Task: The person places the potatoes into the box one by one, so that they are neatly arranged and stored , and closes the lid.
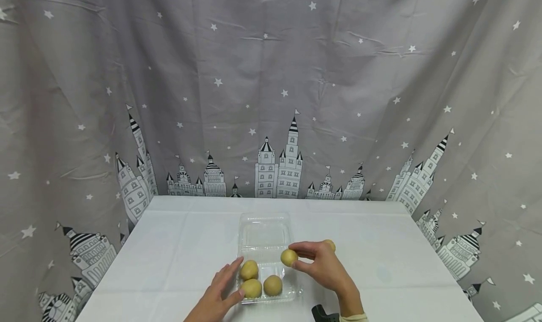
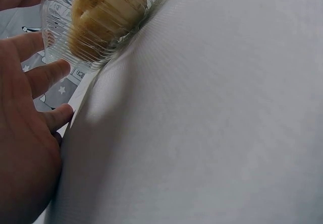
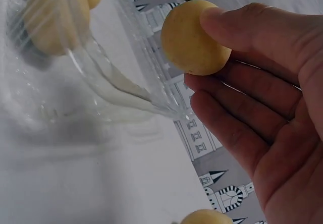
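Observation:
A small round yellow potato (image 1: 289, 257) is pinched between the thumb and fingers of my right hand (image 1: 323, 268), above the right side of a clear plastic clamshell box (image 1: 291, 284). In the right wrist view this potato (image 3: 184, 40) hangs clear of the box wall. Three potatoes sit in the box: two along its left side, one upper (image 1: 249, 269) and one lower (image 1: 252, 289), and a third potato (image 1: 273, 285) at the front middle. My left hand (image 1: 217, 296) rests at the box's left side, fingers extended; its fingertips (image 2: 61, 68) are against the ribbed wall in the left wrist view.
Another potato (image 1: 330, 244) lies on the white table (image 1: 381, 246) behind my right hand, partly hidden. The box's transparent lid (image 1: 264, 232) lies folded back away from me. A grey curtain (image 1: 271, 68) with printed castles hangs behind the table. A black object (image 1: 323, 314) shows beside my right wrist.

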The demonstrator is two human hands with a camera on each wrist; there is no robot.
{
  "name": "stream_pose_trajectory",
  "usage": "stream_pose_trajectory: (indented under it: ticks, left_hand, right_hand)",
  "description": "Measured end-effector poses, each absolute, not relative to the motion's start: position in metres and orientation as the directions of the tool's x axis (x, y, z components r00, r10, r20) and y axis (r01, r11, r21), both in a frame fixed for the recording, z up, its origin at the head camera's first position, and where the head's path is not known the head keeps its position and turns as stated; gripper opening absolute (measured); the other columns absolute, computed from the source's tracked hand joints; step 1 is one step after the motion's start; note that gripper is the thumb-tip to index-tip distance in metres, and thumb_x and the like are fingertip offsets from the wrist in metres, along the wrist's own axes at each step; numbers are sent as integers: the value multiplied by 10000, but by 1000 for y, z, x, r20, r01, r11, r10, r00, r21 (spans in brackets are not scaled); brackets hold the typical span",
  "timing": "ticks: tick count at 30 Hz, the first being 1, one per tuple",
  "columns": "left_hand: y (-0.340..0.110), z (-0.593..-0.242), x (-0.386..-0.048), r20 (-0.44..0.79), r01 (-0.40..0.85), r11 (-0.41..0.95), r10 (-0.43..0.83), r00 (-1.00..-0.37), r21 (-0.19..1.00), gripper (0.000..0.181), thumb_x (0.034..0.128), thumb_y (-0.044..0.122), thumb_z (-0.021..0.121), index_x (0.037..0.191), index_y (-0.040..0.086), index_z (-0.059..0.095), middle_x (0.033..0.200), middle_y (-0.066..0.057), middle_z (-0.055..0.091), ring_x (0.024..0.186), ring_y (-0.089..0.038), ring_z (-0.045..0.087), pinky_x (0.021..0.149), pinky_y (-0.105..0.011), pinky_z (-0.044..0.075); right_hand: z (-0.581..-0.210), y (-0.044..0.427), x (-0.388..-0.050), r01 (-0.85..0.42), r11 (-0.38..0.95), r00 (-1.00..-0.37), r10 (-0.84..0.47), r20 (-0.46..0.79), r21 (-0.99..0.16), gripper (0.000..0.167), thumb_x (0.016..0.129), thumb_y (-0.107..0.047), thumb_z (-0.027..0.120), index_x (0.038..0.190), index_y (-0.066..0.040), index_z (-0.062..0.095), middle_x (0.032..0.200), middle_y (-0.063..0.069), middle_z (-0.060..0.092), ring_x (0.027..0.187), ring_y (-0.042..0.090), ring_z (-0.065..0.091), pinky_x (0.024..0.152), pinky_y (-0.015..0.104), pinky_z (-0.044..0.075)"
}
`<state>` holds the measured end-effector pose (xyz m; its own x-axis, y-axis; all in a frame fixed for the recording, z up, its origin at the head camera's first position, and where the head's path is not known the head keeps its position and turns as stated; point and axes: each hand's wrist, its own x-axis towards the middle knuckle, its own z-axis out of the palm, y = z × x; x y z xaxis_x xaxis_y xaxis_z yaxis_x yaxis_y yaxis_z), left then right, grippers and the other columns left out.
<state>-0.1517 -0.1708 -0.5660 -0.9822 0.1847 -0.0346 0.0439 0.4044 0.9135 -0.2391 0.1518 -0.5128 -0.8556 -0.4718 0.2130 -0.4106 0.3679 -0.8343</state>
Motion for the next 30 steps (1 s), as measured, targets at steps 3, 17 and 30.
stream_pose_trajectory:
  ticks: [3, 17, 30]
  left_hand:
    - [-171, -565, -151, -38, 40, 402, 183, -982, 915, 775, 1037, 398, 720, 1715, 216, 392, 1781, -215, 324, 1639, -637, 77, 1170, -939, 54]
    - [-170, -564, -151, -45, 27, 398, 171, -984, 917, 774, 1021, 400, 744, 1704, 242, 417, 1782, -192, 337, 1642, -630, 87, 1180, -932, 55]
    - [-171, -566, -153, -44, 29, 398, 172, -984, 917, 766, 1019, 401, 748, 1699, 258, 426, 1785, -188, 331, 1635, -643, 91, 1171, -936, 52]
  right_hand:
    - [-514, 147, -238, -409, 368, -852, -483, 204, -835, 305, 965, -153, 840, 1267, -124, 804, 1237, -14, 822, 1206, 259, 784, 1069, 396, 619]
    - [-523, 126, -236, -460, 415, -833, -509, 219, -785, 321, 951, -116, 833, 1266, -59, 799, 1253, 27, 819, 1204, 273, 783, 1072, 414, 621]
    - [-527, 108, -237, -496, 520, -836, -502, 222, -695, 324, 919, -88, 826, 1241, -52, 806, 1229, 14, 828, 1189, 246, 781, 1024, 421, 646]
